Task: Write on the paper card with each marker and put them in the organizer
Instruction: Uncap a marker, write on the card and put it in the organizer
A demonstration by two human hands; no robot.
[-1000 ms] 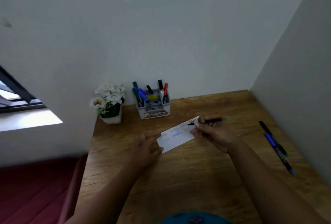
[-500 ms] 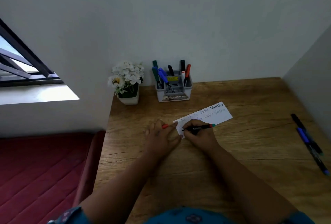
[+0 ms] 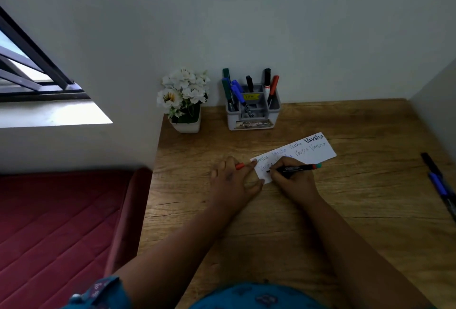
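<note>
Down at the desk's middle, right hand [image 3: 292,180] grips a black marker [image 3: 294,168], tip on the card [image 3: 296,154] at its near-left end, the only blank bit left by the looks of it. Left hand [image 3: 234,182] presses the card's corner so it won't slide, w/ a red cap [image 3: 239,166] tucked between its fingers, prob. kept ready for recapping. Hands nearly touching. Organizer [image 3: 253,117] sits at the back by the wall, already holding several markers. Two more [image 3: 438,182] lie far right, apparently still to do.
</note>
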